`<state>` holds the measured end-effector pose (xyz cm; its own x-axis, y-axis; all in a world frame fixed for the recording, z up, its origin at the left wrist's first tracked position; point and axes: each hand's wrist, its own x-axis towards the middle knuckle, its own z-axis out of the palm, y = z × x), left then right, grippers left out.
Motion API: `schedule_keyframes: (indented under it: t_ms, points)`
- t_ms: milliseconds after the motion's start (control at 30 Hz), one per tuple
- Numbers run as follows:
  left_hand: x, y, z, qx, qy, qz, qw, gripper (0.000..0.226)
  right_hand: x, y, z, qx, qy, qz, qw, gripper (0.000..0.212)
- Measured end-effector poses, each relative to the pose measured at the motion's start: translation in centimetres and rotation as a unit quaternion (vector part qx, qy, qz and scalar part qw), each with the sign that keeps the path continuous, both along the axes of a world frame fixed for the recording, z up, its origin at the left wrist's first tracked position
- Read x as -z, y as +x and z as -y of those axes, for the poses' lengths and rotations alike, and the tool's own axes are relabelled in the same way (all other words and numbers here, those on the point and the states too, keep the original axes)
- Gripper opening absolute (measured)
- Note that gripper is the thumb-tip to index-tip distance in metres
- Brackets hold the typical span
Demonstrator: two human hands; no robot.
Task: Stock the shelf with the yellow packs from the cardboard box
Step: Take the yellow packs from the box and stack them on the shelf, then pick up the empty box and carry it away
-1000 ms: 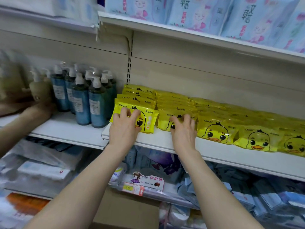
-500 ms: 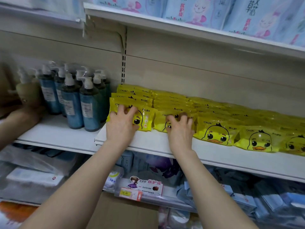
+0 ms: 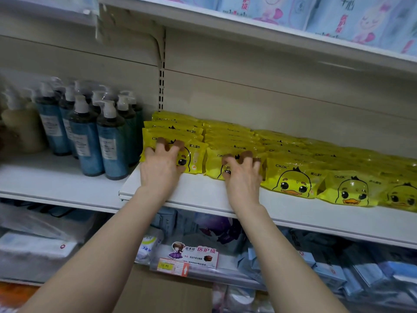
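Rows of yellow duck-print packs [image 3: 291, 179] lie overlapping on the white middle shelf [image 3: 203, 199]. My left hand [image 3: 161, 168] has its fingers curled over the top edge of the front pack [image 3: 194, 159] in the leftmost row. My right hand [image 3: 242, 175] claws the same way over the front pack [image 3: 214, 166] of the second row, thumb at its left side. A corner of the cardboard box [image 3: 162, 294] shows below, between my forearms; its inside is hidden.
Blue pump bottles [image 3: 99, 141] stand close left of the packs, with a beige bottle [image 3: 20, 132] further left. Pastel packs [image 3: 338, 16] fill the shelf above. Blue and clear packs [image 3: 338, 267] and a price tag [image 3: 173, 266] sit on the shelf below.
My fingers have bent from lying flat on the front packs to curling over their top edges. The view shifted slightly left and up. The other person's arm at the left is gone from view.
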<state>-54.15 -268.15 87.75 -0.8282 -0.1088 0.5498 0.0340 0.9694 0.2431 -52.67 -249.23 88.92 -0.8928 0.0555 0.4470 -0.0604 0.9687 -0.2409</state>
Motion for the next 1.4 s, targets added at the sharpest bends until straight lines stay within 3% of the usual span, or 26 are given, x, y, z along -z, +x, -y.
schedule_keyframes:
  t_ms: [500, 1133, 1400]
  points:
    - [0.2, 0.7, -0.7, 0.001, -0.006, -0.007, 1.0, 0.051, 0.1, 0.3, 0.0, -0.009, 0.013, -0.007, 1.0, 0.029]
    - [1.4, 8.6, -0.1, 0.017, 0.046, -0.025, 0.998, 0.026, 2.9, 6.7, -0.8, -0.106, -0.039, -0.087, 0.99, 0.028]
    - [3.3, 13.5, 0.2, -0.005, 0.048, -0.069, 0.996, 0.021, 4.8, 10.5, 1.3, -0.205, -0.044, -0.092, 0.973, 0.033]
